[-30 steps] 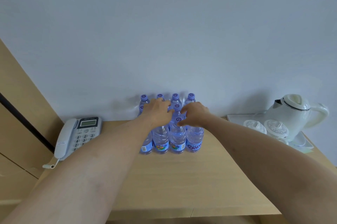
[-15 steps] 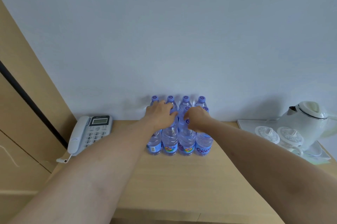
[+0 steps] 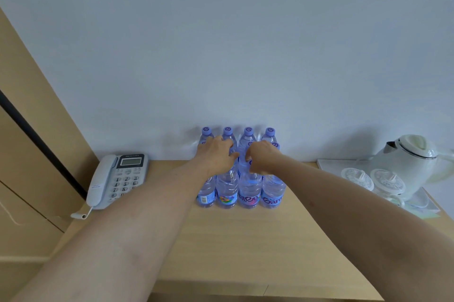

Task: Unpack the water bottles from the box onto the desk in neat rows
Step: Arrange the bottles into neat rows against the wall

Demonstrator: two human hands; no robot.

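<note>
Purple caps top the bottles (image 3: 249,188), which stand up straight in tidy rows on the wooden desk (image 3: 245,240), back against the white wall (image 3: 221,43). Four bottles make the front row, side by side and touching, and four more caps peek up in the back row by the wall. Both hands reach out over the bottles. The left hand (image 3: 216,154) lies on the tops of the bottles on the left side, with its fingers bent down over them. The right hand (image 3: 261,156) lies on the tops on the right side, fingers curled down too. I cannot tell if either hand really grips a bottle or just rests there. A phone (image 3: 118,178) sits on the desk to the left. A white kettle (image 3: 410,164) sits on a tray (image 3: 329,165) to the right, with two cups (image 3: 373,178) beside it.
</note>
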